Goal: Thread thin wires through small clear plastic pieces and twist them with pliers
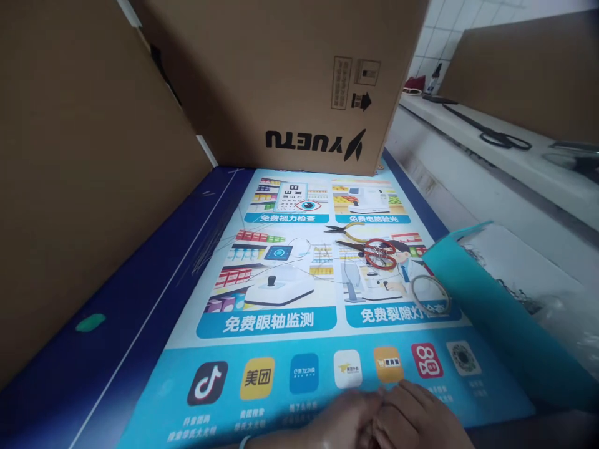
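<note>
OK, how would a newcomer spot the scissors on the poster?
Find the cardboard panel marked YUETU, then the printed poster before it. On its right half, just nearer than the yellow-handled pliers, lie the scissors, set apart by red loop handles.

Head-high view, facing forward and down (hands (374,415) at bottom edge).

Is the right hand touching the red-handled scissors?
Apart: the head view shows bare printed sheet between the right hand and the red-handled scissors.
</note>
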### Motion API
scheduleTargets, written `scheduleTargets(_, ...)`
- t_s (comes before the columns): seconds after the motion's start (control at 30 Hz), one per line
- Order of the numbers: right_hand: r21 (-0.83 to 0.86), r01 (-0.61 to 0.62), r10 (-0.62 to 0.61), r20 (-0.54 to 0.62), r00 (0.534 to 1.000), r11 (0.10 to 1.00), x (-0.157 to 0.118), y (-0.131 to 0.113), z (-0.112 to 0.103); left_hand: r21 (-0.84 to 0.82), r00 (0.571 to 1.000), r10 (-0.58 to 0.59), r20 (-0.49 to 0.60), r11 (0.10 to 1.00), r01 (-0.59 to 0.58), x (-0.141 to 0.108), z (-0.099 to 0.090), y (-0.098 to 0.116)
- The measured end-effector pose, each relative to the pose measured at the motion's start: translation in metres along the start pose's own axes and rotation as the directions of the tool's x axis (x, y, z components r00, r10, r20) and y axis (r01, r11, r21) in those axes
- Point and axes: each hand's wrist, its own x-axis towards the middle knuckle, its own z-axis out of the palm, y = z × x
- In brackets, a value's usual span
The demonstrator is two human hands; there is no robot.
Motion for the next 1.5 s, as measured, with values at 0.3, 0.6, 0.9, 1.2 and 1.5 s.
scheduleTargets(0.3,0.198,-0.21,0.156,0.256,0.954,0.957,0.061,0.007,-0.05,-0.131,0.964,0.259,-0.056,0.956,-0.264,-0.024,0.013,0.042)
scheduleTargets(0.6,0.211,-0.279,0.268,0.078,0.96,0.937,0.053,0.034,-0.057,-0.141,0.774,0.554,-0.306,0.778,-0.612,-0.034,-0.006,0.076)
scheduleTargets(0.9,0.008,-0.348,0.328,0.314,0.891,0.938,0.027,0.039,-0.044,-0.105,0.775,0.588,-0.232,0.777,-0.621,-0.025,0.004,0.108)
scheduleTargets(1.2,0.131,-0.088,0.018,0.461,0.887,0.987,0.034,0.015,-0.009,-0.204,0.799,0.547,-0.249,0.777,-0.596,-0.033,-0.016,0.086)
scheduleTargets(1.5,0.008,0.182,-0.161,0.505,0.848,0.983,0.047,-0.002,-0.007,-0.225,0.788,0.554,-0.267,0.759,-0.61,-0.047,-0.035,0.069)
